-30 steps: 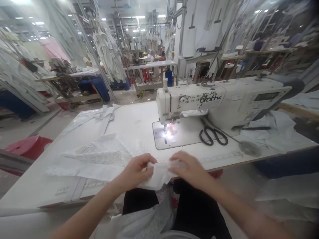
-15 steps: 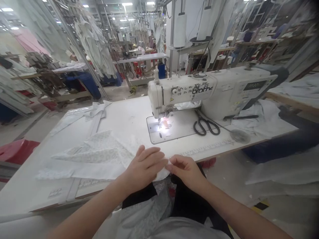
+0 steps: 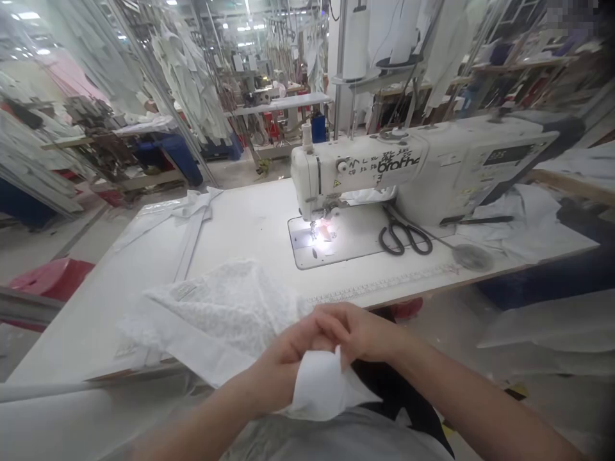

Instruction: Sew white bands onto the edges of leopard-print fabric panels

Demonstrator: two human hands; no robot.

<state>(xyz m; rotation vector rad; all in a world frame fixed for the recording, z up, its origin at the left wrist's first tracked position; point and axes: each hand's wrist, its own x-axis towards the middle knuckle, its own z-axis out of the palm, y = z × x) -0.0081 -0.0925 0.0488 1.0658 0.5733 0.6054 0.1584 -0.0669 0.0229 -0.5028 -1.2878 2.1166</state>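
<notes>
At the table's front edge, my left hand [image 3: 293,358] is closed on a white fabric piece [image 3: 319,384], which folds over its fingers. My right hand [image 3: 362,330] meets it there, its fingers pinched on the same fabric; the fingertips are partly hidden. Patterned white fabric [image 3: 240,304] trails from my left hand across the table to the left, with a plain white band along its near side. Beyond my hands stands a sewing machine [image 3: 355,166], its lamp lighting the needle area and metal plate [image 3: 346,256].
Black scissors [image 3: 405,238] lie by the machine's base, with a round wire-mesh tool [image 3: 473,257] to their right. A printed ruler strip [image 3: 384,282] runs along the table's front edge. White cloth [image 3: 521,224] is heaped at right, more strips [image 3: 195,208] at left. A red stool [image 3: 52,278] stands left.
My hands have come together and my left hand has turned from stretched fingers to a grip. The fabric's end now folds up over it, and the patterned cloth has been dragged right and nearer.
</notes>
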